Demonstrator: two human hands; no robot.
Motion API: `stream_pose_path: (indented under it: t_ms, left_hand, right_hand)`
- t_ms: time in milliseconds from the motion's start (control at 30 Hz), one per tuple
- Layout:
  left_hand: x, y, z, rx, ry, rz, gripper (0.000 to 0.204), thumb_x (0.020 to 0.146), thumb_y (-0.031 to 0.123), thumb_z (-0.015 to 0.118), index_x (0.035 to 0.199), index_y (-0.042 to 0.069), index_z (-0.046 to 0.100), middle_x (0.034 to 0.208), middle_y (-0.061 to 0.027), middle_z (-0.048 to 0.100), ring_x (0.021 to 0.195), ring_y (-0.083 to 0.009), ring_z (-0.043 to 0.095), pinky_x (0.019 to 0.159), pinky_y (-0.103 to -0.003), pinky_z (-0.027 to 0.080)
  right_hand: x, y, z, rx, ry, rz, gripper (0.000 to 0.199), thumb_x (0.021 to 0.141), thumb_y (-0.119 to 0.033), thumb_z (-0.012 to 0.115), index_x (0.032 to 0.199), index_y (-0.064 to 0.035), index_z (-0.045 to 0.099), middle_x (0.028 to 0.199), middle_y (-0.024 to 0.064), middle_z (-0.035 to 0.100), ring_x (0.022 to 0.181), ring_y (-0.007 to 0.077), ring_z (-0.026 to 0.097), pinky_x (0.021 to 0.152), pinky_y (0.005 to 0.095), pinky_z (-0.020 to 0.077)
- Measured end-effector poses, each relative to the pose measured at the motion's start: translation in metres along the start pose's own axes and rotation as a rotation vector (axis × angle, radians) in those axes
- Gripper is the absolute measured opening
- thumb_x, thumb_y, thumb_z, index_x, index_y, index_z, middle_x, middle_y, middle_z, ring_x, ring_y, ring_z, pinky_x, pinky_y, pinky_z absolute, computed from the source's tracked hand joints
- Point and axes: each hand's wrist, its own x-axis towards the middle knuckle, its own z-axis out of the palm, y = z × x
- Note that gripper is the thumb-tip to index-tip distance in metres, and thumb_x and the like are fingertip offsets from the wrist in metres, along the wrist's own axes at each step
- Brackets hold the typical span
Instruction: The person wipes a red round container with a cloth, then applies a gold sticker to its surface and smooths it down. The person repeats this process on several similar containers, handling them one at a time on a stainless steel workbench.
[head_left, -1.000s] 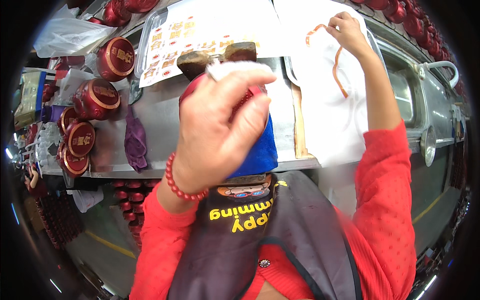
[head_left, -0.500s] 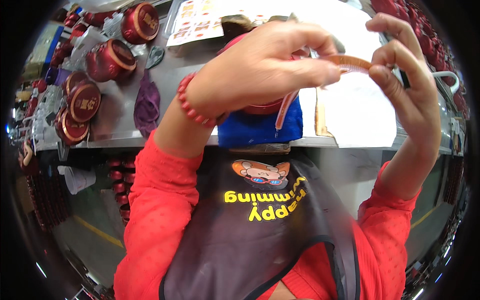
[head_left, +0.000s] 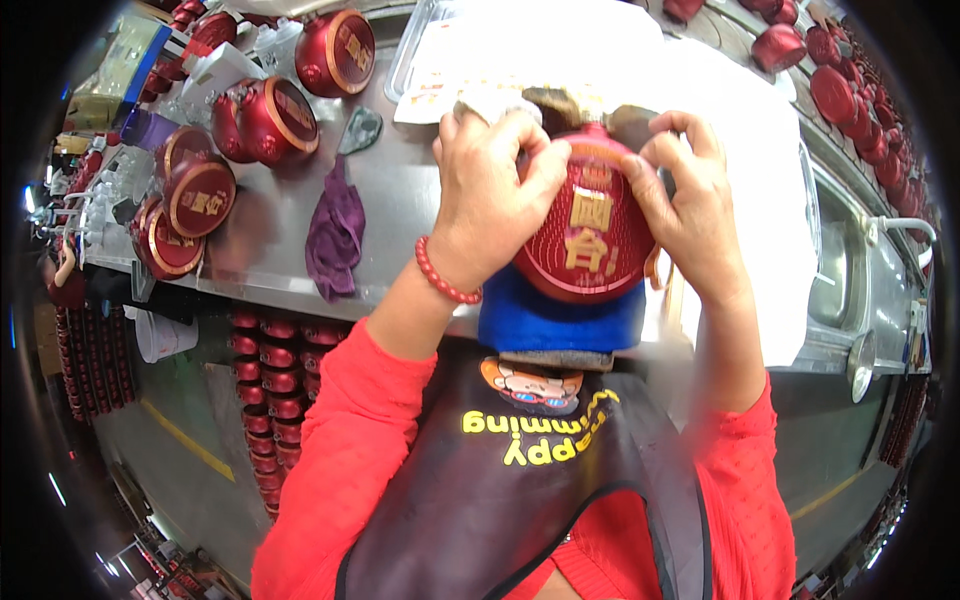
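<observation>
A round, flat-faced red bottle [head_left: 545,225] with raised gold characters rests on a folded blue cloth [head_left: 560,315] at the table's near edge. Along the upper rim of its face lies a curved orange strip [head_left: 597,150], thin and flexible. My left hand [head_left: 495,185] pinches the strip's left end between thumb and bent fingers. At the other end, my right hand [head_left: 690,190] is closed the same way, its thumb against the bottle's rim. Part of the strip is hidden by my fingers. Below the right hand, an orange piece [head_left: 655,268] hangs beside the bottle.
Several finished-looking red bottles [head_left: 268,120] with gold-rimmed faces stand at the left. A purple cloth [head_left: 337,230] lies on the metal table [head_left: 270,245]. White sheets [head_left: 760,190] cover the right side, near a sink [head_left: 845,250]. More red bottles [head_left: 840,95] crowd the far right.
Both hands have come down from above the table with the orange strip and brought it onto the upper rim of the red bottle. The head view has shifted, showing more of the bottle.
</observation>
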Motion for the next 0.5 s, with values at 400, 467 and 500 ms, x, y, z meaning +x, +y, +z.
stream_pose_path:
  t_ms: [400, 467, 500]
  left_hand:
    - [0.009, -0.002, 0.005, -0.014, -0.035, -0.065, 0.020, 0.082, 0.015, 0.075, 0.074, 0.010, 0.058, 0.075, -0.0080, 0.055, 0.088, -0.0322, 0.047, 0.082, -0.045, 0.039]
    - [0.009, -0.003, 0.004, -0.030, -0.038, -0.061, 0.020, 0.081, 0.014, 0.075, 0.073, 0.010, 0.057, 0.074, -0.0079, 0.055, 0.087, -0.0322, 0.046, 0.082, -0.045, 0.039]
    - [0.009, -0.003, 0.004, -0.038, -0.038, -0.058, 0.020, 0.081, 0.013, 0.075, 0.073, 0.010, 0.057, 0.073, -0.0079, 0.055, 0.087, -0.0322, 0.046, 0.082, -0.045, 0.038]
  right_hand:
    - [-0.001, 0.007, -0.001, 0.038, 0.060, 0.091, 0.021, 0.092, -0.002, 0.069, 0.113, -0.0033, 0.073, 0.129, 0.0158, 0.057, 0.113, 0.0294, 0.059, 0.089, 0.0364, 0.0496]
    - [-0.009, 0.006, -0.005, 0.072, 0.014, 0.049, 0.029, 0.091, -0.006, 0.072, 0.120, -0.0074, 0.074, 0.130, 0.0173, 0.056, 0.118, 0.0326, 0.055, 0.098, 0.0412, 0.0469]
    - [-0.013, 0.006, -0.006, 0.088, 0.005, 0.002, 0.033, 0.091, -0.009, 0.074, 0.124, -0.0094, 0.074, 0.131, 0.0181, 0.056, 0.121, 0.0342, 0.053, 0.103, 0.0436, 0.0455]
